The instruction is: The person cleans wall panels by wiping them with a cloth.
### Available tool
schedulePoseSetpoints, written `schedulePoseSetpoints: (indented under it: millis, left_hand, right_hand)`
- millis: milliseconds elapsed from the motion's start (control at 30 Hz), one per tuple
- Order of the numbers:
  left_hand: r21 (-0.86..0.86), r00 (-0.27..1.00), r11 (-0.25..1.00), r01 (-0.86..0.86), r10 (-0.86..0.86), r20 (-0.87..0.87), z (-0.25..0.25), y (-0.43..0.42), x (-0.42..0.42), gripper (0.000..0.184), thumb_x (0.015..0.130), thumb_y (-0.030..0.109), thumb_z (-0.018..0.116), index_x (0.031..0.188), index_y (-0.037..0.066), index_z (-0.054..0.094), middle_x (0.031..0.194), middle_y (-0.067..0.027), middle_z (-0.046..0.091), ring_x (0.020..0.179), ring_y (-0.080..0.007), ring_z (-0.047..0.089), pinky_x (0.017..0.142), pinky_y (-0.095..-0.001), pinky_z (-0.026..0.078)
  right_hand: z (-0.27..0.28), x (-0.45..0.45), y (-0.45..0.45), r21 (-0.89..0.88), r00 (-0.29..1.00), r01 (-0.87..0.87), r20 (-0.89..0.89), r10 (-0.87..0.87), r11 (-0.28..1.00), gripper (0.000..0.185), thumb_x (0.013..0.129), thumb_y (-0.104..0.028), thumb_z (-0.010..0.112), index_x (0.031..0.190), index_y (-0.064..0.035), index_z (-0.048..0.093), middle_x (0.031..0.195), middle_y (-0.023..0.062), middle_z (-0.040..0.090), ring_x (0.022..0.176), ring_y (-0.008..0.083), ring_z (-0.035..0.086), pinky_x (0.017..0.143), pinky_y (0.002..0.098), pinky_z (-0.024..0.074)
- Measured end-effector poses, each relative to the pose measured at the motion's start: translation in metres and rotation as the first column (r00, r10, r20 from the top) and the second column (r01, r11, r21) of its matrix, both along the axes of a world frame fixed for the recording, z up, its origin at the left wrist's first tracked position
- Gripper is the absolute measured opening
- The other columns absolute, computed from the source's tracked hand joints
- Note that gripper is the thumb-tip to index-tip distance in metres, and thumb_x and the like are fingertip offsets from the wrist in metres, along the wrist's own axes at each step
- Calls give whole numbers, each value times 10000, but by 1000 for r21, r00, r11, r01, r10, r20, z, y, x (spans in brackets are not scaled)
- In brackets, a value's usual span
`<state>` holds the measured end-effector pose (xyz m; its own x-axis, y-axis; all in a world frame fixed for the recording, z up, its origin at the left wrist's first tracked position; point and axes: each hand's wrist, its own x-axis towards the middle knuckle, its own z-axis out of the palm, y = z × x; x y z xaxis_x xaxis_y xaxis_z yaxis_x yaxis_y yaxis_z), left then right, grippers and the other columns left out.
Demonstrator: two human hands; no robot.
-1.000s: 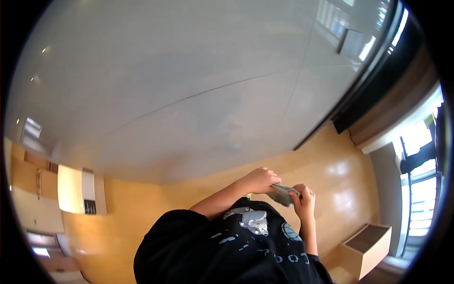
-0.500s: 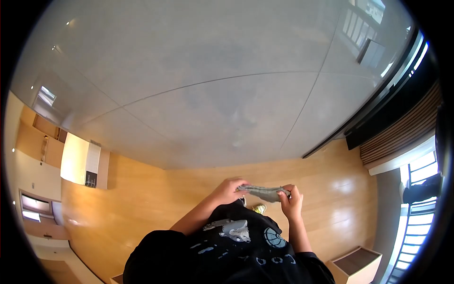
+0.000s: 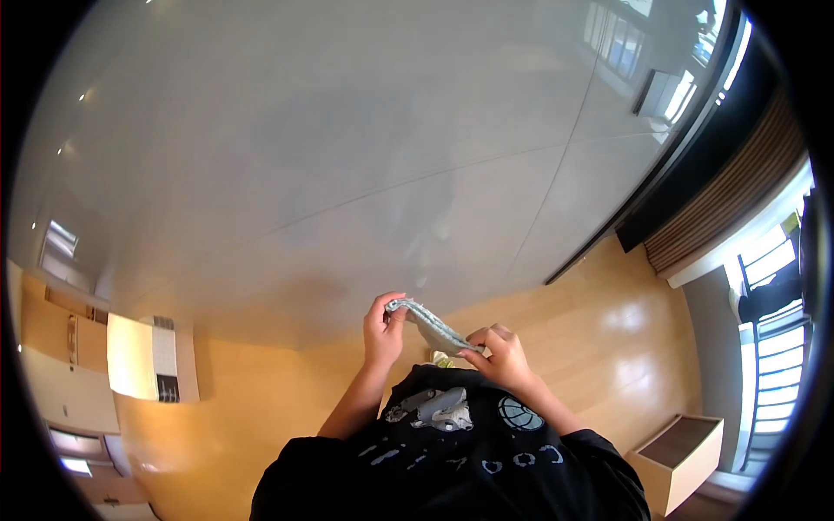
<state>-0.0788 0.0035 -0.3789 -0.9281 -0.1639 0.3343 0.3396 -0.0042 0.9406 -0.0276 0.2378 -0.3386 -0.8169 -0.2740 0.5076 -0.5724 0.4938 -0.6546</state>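
A grey-green cloth [image 3: 434, 328] is stretched between my two hands, in front of my black shirt. Its upper left end is pinched by my left hand [image 3: 382, 330]. My right hand [image 3: 499, 352] grips the lower right end with bent fingers. The cloth has a thick, folded-looking edge along its top and slants down to the right. Beyond it rises a large glossy grey wall panel [image 3: 347, 156], which neither hand visibly touches.
Wooden floor [image 3: 599, 330] lies around me. An open-topped wooden box [image 3: 686, 469] stands at lower right, a pale cabinet [image 3: 132, 354] at left. Slatted wood [image 3: 725, 217] and a barred window [image 3: 779, 373] are at right, with a dark-clothed limb [image 3: 769, 298] before it.
My left hand has risen, lifting its end of the cloth, so the cloth now slants. My right hand has moved left and turned. The camera view has shifted too.
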Motion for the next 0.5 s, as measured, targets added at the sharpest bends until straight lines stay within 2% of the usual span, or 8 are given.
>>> schedulePoseSetpoints:
  millis: [133, 167, 267, 300, 400, 433, 500]
  left_hand:
    - [-28, 990, 993, -118, 115, -80, 1, 4, 11, 178, 940, 1, 600, 1118, 9, 599, 873, -49, 617, 723, -110, 555, 654, -245, 457]
    - [-46, 983, 987, -156, 151, -106, 1, 5, 14, 170, 943, -5, 587, 1113, 8, 598, 872, -50, 609, 709, -111, 546, 639, -248, 452]
    - [-77, 989, 990, -118, 110, -99, 22, 5, 29, 162, 938, -14, 574, 1097, 3, 593, 879, -58, 597, 694, -108, 531, 613, -262, 447]
    - [-152, 992, 983, -99, 85, -93, 29, 0, 33, 187, 898, -4, 638, 1080, 26, 608, 867, -79, 616, 689, -148, 564, 595, -282, 455]
    - [-440, 965, 895, 70, -172, -196, 53, -13, 34, 244, 831, 33, 725, 1056, 61, 634, 864, -86, 637, 696, -216, 598, 609, -321, 473]
    - [-505, 935, 860, 71, -234, -266, 59, -11, 31, 294, 784, 96, 777, 1053, 95, 659, 870, -73, 652, 718, -265, 612, 633, -361, 473]
    - [-581, 873, 805, 119, -364, -325, 73, -7, 22, 312, 781, 112, 781, 1068, 101, 661, 877, -57, 656, 720, -266, 613, 641, -369, 463]
  right_hand:
    - [0, 10, -11, -67, 999, -45, -10, 44, 997, 288, 759, -205, 836, 851, -63, 602, 807, 92, 693, 696, 297, 629, 635, 397, 511]
    - [-3, 13, -10, -59, 998, -60, 32, 62, 996, 285, 766, -189, 832, 851, -60, 592, 833, 104, 697, 699, 304, 641, 633, 394, 525]
    - [1, 20, -12, -181, 977, -35, 200, 71, 983, 260, 792, -139, 805, 895, -55, 581, 880, 124, 704, 723, 316, 666, 638, 390, 546]
    - [10, 18, -14, -262, 962, -51, 245, 117, 964, 266, 827, -153, 765, 988, -44, 583, 929, 145, 707, 746, 326, 687, 641, 380, 560]
    - [50, 11, -13, -68, 840, -117, 525, 135, 991, 328, 855, -237, 726, 1075, -38, 586, 964, 164, 704, 745, 327, 693, 684, 401, 561]
    - [41, 4, -14, 36, 918, -172, 368, 147, 985, 378, 862, -307, 696, 1108, -37, 597, 895, 159, 706, 695, 327, 680, 687, 428, 540]
    - [50, -6, -20, 129, 930, -253, 304, 204, 959, 317, 843, -252, 702, 1041, -24, 606, 822, 165, 689, 679, 350, 661, 685, 453, 526]
